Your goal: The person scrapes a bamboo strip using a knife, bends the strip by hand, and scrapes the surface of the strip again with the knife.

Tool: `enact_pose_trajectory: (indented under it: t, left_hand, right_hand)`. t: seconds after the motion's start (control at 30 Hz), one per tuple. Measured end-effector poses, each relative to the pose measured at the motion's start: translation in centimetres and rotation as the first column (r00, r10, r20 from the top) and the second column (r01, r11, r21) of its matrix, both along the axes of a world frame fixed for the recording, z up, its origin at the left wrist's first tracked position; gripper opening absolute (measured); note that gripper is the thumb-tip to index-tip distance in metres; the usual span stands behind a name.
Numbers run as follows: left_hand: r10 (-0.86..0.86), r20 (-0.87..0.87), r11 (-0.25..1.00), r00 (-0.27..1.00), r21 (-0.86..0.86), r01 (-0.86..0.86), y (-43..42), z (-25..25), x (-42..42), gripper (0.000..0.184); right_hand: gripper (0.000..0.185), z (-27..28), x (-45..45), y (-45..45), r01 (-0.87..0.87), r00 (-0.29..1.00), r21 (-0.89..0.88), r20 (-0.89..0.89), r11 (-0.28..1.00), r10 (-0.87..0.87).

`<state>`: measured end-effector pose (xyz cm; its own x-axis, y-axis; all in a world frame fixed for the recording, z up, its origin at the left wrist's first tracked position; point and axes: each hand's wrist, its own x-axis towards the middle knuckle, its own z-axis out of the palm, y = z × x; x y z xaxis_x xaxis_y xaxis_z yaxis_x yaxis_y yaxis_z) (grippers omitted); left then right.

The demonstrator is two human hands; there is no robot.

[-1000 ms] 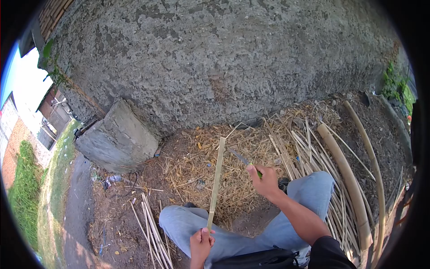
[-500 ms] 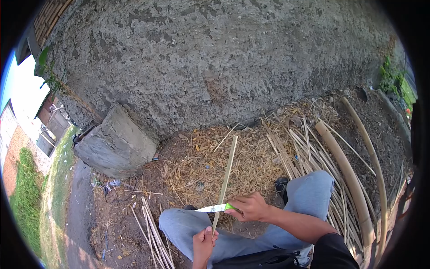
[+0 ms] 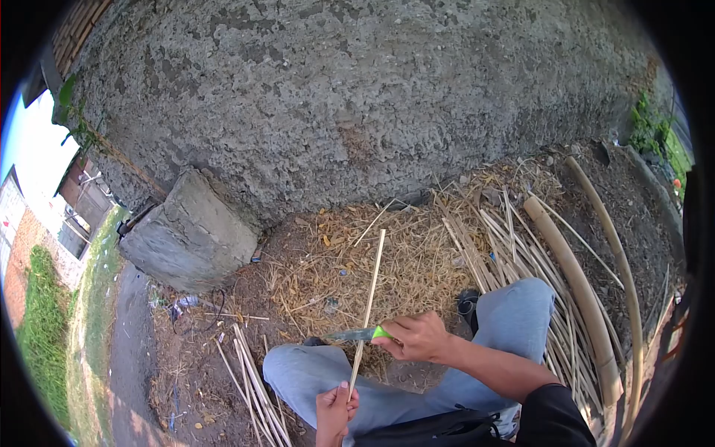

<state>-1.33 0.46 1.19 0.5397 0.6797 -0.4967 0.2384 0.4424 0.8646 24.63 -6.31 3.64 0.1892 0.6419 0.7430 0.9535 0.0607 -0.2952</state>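
Observation:
My left hand (image 3: pixel 337 409) is closed around the lower end of a thin, pale bamboo strip (image 3: pixel 373 287), pinching it between thumb and fingers above my lap. The strip leans up and away from me, its far end over the straw. Wrapped round the bright green handle of a knife (image 3: pixel 350 336), my right hand (image 3: pixel 417 337) is closed just right of the strip. The blade points left and crosses the strip around its lower middle; whether its edge bites into the strip I cannot tell.
Split bamboo strips (image 3: pixel 514 253) lie piled at the right beside a thick bamboo pole (image 3: pixel 573 294). Several more strips (image 3: pixel 257 387) lie left of my knee. A concrete block (image 3: pixel 192 231) stands against the rough wall (image 3: pixel 372 97). Shavings (image 3: pixel 320 276) cover the ground ahead.
The bamboo strip has turned, showing a narrower face, and its far end sits slightly lower and further left. The knife has shifted up a little and its blade now looks darker.

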Motion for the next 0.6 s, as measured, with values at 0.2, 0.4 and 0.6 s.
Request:
enact_pose_trajectory:
  t: [0.2, 0.4, 0.6]
  left_hand:
    - [0.001, -0.066, 0.999, 0.998, 0.038, 0.001, -0.7, -0.3, -0.6, 0.039]
    - [0.124, -0.070, 0.987, 0.990, 0.115, -0.115, -0.4, -4.8, -2.7, 0.037]
    - [0.056, -0.195, 0.995, 0.979, 0.089, -0.039, -1.2, -1.0, -2.5, 0.032]
  right_hand:
    - [0.031, 0.2, 3.8, 1.1, 0.265, 0.955, -0.013, -0.136, 0.964, -0.264]
    - [0.030, -0.8, 1.5, 0.8, 0.118, 0.991, 0.008, -0.067, 0.993, -0.117]
    - [0.033, -0.6, 3.8, 1.3, 0.203, 0.974, -0.009, -0.103, 0.979, -0.203]
